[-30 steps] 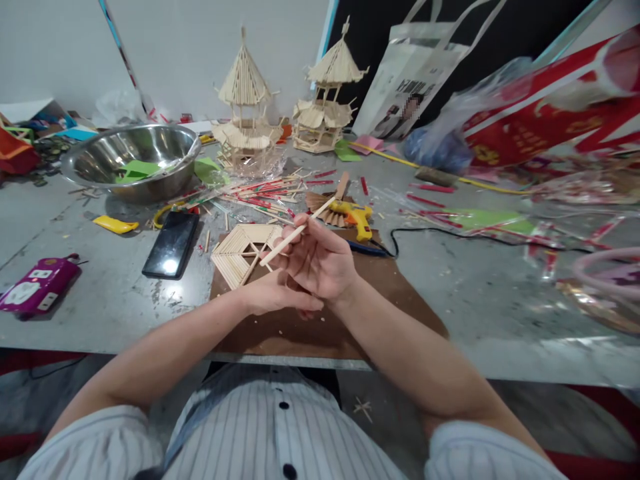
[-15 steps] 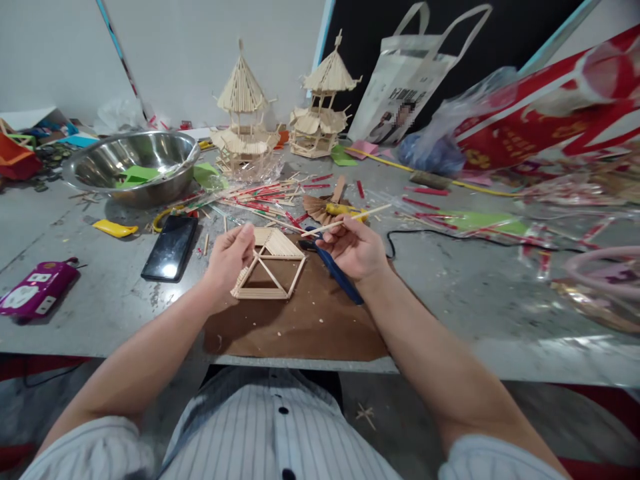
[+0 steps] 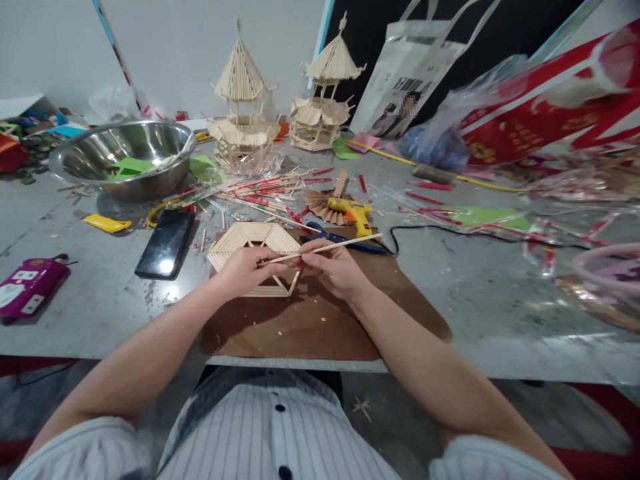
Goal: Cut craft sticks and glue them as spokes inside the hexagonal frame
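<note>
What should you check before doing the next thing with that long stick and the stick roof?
1. Stick held firmly: ok. The right hand pinches the thin wooden stick, and the left hand meets its other end.
2. Hexagonal stick panel lying flat on the brown board: ok, under the left hand.
3. Glue gun within reach: ok, just behind the board.
4. Glue gun hot and ready: cannot tell.
5. Blue-handled scissors clear of the fingers: ok, they lie behind the stick.
6. Phone away from the glue work: ok, it lies left of the board.
</note>
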Motion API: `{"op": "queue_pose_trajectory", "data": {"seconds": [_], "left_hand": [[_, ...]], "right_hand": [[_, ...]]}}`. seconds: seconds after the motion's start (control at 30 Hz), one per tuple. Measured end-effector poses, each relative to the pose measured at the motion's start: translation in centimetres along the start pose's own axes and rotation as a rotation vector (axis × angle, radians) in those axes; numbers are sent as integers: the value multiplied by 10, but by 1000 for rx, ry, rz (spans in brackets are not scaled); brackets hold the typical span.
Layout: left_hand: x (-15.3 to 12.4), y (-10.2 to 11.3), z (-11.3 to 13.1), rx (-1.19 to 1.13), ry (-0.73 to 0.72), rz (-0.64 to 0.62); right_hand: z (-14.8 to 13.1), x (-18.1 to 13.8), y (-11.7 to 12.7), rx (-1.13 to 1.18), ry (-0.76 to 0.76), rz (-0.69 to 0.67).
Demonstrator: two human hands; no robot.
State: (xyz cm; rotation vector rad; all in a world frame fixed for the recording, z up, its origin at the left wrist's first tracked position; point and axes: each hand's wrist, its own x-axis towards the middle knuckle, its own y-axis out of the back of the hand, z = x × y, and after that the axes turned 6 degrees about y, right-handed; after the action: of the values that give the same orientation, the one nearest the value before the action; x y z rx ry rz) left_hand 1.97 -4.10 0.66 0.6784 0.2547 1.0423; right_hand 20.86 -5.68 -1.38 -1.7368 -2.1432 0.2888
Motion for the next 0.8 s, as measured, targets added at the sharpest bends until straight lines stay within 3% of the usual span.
{"op": "queue_pose_trajectory", "data": {"seconds": [0.17, 0.3, 0.4, 0.47, 0.63, 0.7, 0.8], "left_hand": [[-1, 3, -5, 127, -78, -77], [-1, 8, -10, 289, -59, -45], [1, 10, -16, 398, -53, 45], [2, 11, -20, 450, -91, 103], [5, 12, -24, 477, -243, 43], [5, 12, -23, 465, -254, 15], [5, 13, -21, 451, -245, -21]], "right_hand": [[3, -1, -2, -29, -40, -51], [3, 0, 2, -100, -139, -78], [3, -3, 3, -354, -163, -92], [2, -7, 2, -637, -2, -108], [-4, -14, -4, -1303, 705, 11], [-6, -14, -3, -1451, 797, 5], [-4, -11, 1, -1546, 734, -144]]}}
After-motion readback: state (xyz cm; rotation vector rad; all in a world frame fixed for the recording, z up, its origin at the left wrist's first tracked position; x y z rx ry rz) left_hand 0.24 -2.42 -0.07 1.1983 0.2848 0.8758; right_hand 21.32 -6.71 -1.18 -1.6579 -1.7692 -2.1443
